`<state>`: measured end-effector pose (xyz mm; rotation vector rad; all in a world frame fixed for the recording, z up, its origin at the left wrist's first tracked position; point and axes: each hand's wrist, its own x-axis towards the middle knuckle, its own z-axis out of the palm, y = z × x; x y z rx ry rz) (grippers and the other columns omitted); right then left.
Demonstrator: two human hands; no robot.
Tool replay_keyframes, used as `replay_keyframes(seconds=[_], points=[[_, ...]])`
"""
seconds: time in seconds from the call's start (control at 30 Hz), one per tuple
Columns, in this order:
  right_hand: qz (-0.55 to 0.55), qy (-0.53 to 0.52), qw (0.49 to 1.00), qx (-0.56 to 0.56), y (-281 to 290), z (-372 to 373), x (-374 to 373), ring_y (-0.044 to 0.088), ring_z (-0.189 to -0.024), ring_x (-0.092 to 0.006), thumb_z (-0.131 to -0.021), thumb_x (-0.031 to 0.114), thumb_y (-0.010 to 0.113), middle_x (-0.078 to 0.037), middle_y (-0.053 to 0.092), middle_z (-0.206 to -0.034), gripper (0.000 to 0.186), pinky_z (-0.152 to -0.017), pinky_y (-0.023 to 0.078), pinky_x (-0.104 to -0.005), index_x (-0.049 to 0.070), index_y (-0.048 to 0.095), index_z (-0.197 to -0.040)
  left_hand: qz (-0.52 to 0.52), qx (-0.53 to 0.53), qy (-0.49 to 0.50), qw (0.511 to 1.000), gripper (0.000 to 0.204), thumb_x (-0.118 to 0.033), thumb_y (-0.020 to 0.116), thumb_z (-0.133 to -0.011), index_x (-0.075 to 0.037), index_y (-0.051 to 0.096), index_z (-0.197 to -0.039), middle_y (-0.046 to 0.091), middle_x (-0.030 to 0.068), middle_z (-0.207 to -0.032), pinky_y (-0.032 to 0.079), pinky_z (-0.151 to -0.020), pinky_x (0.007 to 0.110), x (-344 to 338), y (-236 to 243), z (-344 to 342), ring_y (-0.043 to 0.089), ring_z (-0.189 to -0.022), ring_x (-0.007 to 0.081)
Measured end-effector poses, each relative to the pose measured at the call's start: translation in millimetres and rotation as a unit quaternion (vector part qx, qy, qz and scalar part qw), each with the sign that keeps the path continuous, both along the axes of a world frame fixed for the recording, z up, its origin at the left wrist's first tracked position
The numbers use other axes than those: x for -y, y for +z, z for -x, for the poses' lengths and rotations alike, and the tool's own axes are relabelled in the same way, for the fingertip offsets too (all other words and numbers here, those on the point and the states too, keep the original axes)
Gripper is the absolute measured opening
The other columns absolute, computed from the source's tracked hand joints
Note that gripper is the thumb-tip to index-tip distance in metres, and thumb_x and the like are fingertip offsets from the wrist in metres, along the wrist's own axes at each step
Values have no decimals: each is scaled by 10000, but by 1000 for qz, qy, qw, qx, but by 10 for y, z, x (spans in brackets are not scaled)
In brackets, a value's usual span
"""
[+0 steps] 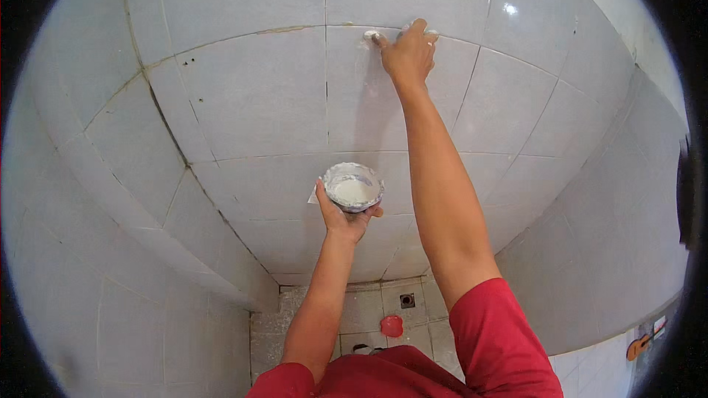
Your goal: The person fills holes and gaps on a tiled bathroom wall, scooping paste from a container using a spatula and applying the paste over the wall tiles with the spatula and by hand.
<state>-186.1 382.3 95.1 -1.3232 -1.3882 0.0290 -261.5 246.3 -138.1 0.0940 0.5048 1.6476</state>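
Note:
My left hand point(344, 221) grips a small round bowl point(379, 199) from below, fingers and thumb around its side. White paste point(355, 190) lies inside the bowl and smears its rim. A thin pale corner point(313, 196) sticks out beside my left thumb; what it belongs to is hidden. Higher up, my right hand point(410, 53) touches the tiled wall point(258, 96) at a horizontal joint, its thumb stretched out to the left and the fingers partly apart. White paste coats its fingertips, and a white smear point(371, 35) shows by the thumb.
Dark, cracked joints point(168, 129) run down the left corner, where a tiled ledge point(184, 265) juts out. On the floor below are a square drain point(407, 301) and a red plastic object point(391, 326). A side wall point(590, 250) curves round on the right.

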Motion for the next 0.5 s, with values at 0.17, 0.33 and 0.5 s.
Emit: replay_keyframes(seconds=[0.17,0.33,0.5], points=[[-26,56,998,9,-95,-145,-166,518,-1117,-394,-729,288,829,-249,479,-1207,651,-868,447,-536,3,448,-1173,-57,11,-8,998,793,-724,393,-865,-125,389,-1385,423,189,-1381,428,-957,596,8,13,-29,460,-1214,416],[-26,3,999,23,-91,-89,-57,520,-1105,-395,-728,295,828,-240,492,-1180,637,-864,449,-524,14,444,-1151,-34,11,0,999,782,-716,384,-873,-122,390,-1381,423,193,-1374,440,-946,598,9,10,-48,468,-1201,415],[-45,-14,999,-14,-129,77,-103,471,-1168,-407,-751,268,805,-253,483,-1192,587,-886,429,-533,13,460,-1151,-30,16,-12,999,778,-707,376,-881,-123,374,-1396,412,186,-1387,450,-935,594,-22,6,39,463,-1203,413]])
